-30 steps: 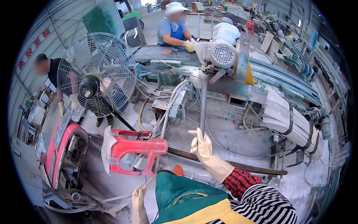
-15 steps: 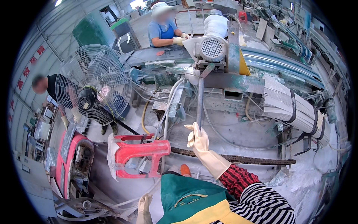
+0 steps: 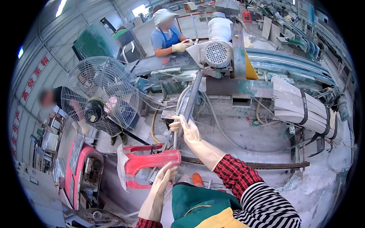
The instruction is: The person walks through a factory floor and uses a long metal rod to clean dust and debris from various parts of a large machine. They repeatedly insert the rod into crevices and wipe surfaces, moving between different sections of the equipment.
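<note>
My right hand (image 3: 187,130), in a cream rubber glove, is closed round a long grey lever (image 3: 194,91) that slopes down from a grey electric motor (image 3: 215,55). My left hand (image 3: 164,178), also gloved, reaches up with its fingers straight, and the fingertips touch the right end of a red plastic frame (image 3: 146,162). That frame lies just below the lever's lower end. My red plaid sleeve and green apron (image 3: 197,205) fill the bottom of the view.
A large wire-caged fan (image 3: 100,108) stands at the left. A person in blue with white gloves (image 3: 167,34) works at the far bench. Another person (image 3: 49,99) stands behind the fan. Strapped white strips (image 3: 304,110) lie at the right, above a ribbed steel rod (image 3: 266,165).
My left hand has risen from beside the apron to the red frame. My right hand has gone from spread fingers next to the lever to a grip on it. The view has shifted slightly.
</note>
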